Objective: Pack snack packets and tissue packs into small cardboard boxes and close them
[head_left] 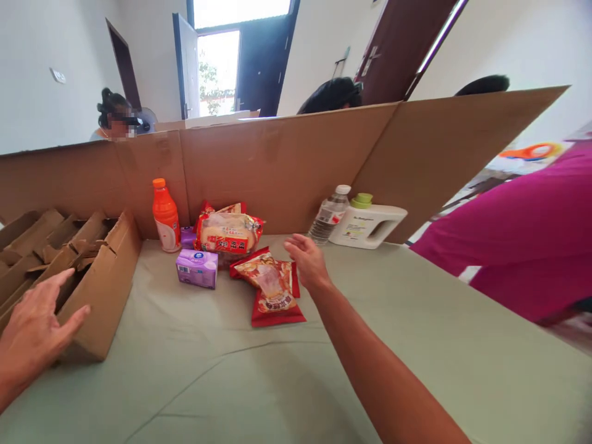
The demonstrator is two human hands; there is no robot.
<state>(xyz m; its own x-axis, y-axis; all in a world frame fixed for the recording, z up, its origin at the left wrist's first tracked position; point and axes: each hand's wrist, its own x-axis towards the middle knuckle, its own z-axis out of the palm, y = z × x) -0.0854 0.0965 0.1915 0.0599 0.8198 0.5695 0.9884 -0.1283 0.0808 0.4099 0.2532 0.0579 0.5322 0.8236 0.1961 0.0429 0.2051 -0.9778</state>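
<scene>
My left hand has its fingers and thumb spread, with nothing in it. It is at the near end of a divided cardboard box; whether it touches the cardboard I cannot tell. Beyond the red snack packets, my right hand reaches forward, loosely curved and holding nothing. Just past it stand a clear water bottle, slightly tilted in view, and a white jug with a green cap. Left of the packets are a purple tissue pack, bread in red-printed wrapping and an orange bottle.
A tall cardboard screen runs along the back of the cloth-covered table. Behind it, the heads of other people show. At the right, a person in a magenta top is close to the table's edge.
</scene>
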